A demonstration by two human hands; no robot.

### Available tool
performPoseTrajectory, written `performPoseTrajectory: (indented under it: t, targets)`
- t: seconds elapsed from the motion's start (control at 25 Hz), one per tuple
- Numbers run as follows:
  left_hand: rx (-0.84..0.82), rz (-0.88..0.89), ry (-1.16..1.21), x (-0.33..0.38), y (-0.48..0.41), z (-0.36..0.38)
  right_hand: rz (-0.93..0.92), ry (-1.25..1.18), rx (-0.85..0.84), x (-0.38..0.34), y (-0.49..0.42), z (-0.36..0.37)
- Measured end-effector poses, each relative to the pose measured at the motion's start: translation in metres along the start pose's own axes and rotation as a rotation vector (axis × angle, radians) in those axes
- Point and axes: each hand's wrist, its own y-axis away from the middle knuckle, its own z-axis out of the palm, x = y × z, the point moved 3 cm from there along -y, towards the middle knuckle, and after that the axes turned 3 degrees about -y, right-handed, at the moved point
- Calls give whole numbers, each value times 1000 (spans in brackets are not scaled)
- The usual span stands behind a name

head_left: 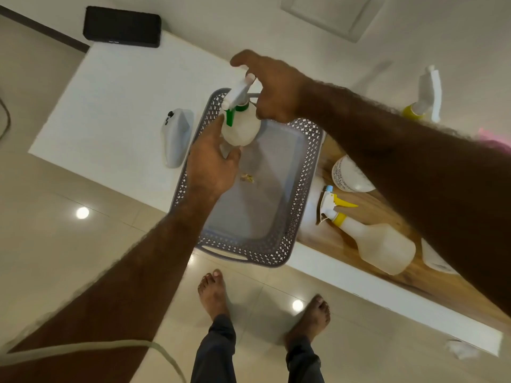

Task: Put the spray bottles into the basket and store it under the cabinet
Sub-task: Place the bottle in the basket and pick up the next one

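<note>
Holding the translucent green-triggered plastic spray bottle (240, 125) over my grey perforated plastic basket (279, 244): left hand (213, 164) cups its base, right hand (272, 87) loosely grips its neck.

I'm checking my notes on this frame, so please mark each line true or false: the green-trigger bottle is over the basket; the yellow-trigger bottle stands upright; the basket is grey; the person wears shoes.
1. The green-trigger bottle is held over the basket. True; the left hand and the right hand are both on it.
2. The yellow-trigger bottle stands upright. False: it lies on its side on the wooden counter.
3. The basket is grey. True.
4. The person wears shoes. False: the feet are bare.
</note>
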Motion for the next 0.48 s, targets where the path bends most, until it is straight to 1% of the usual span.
performPoseTrajectory:
  t: [0.12, 0.2, 0.24, 0.32, 0.4, 0.48]
  targets:
    - [34, -92, 48, 6, 13, 3, 18, -45, 145, 12, 47, -23]
    - [84, -210, 80, 9, 36, 12, 44, -141, 281, 29, 98, -40]
    - [100, -224, 62, 14, 49, 19, 63, -186, 360, 40, 127, -48]
    - [67, -137, 44, 32, 76, 41, 125, -229, 530, 62, 191, -63]
    - [-23, -2, 64, 63, 99, 64, 216, -243, 720, 82, 252, -71]
    - [-140, 147, 86, 103, 119, 93, 323, -198, 891, 107, 310, -72]
